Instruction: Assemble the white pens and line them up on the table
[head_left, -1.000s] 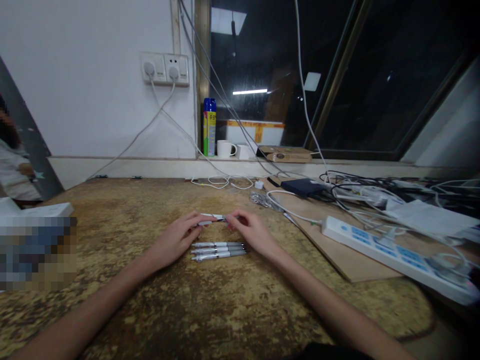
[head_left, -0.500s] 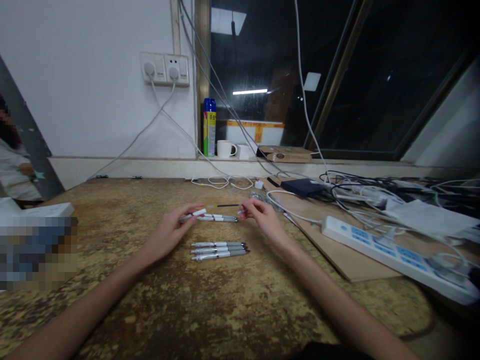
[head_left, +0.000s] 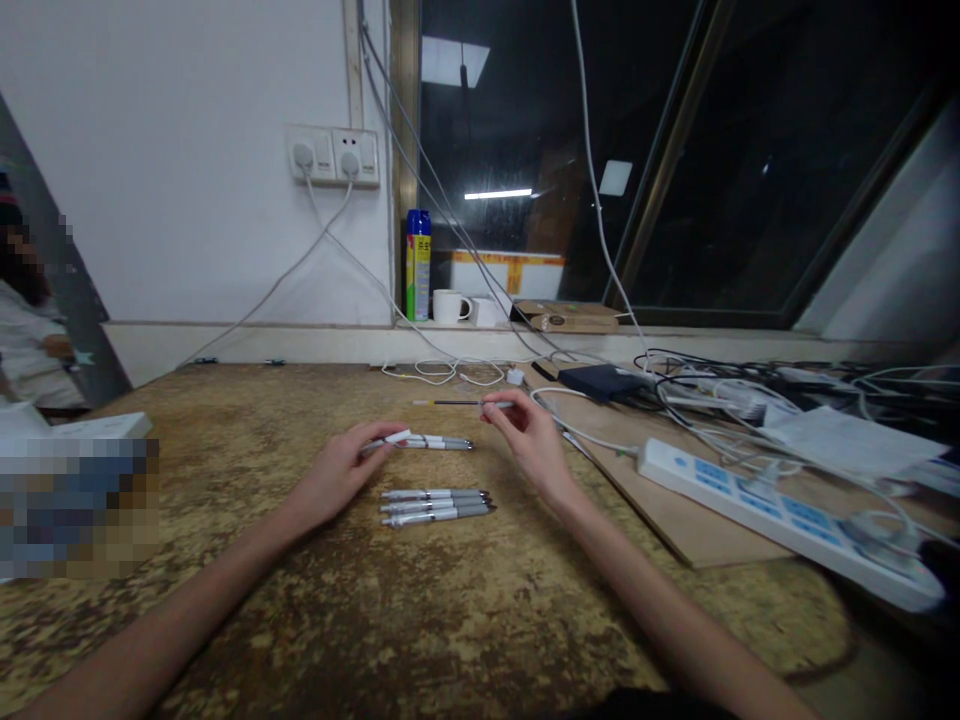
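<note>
My left hand [head_left: 346, 465] is closed around a short white pen barrel [head_left: 398, 436], its end poking out past the fingertips. Just beyond and to the right of those fingers lies a white and grey pen [head_left: 442, 443], partly hidden by the hand. My right hand [head_left: 529, 435] pinches a thin pen refill [head_left: 454, 403] with dark ink, which points left over the table. A small greyish piece also shows at the right fingertips; I cannot make out what it is. Nearer to me, three white and grey pens [head_left: 435, 507] lie side by side.
The worn wooden table [head_left: 390, 620] spans the front. On the right are a brown board [head_left: 675, 520], a white power strip [head_left: 780, 525] and tangled cables. A spray can [head_left: 418, 265] and a white mug [head_left: 451, 305] stand on the sill. Someone is partly visible at far left.
My right hand has shifted slightly right and up. The refill, which lay on the table beyond the hands, is now in its fingers. My left hand still grips the white barrel.
</note>
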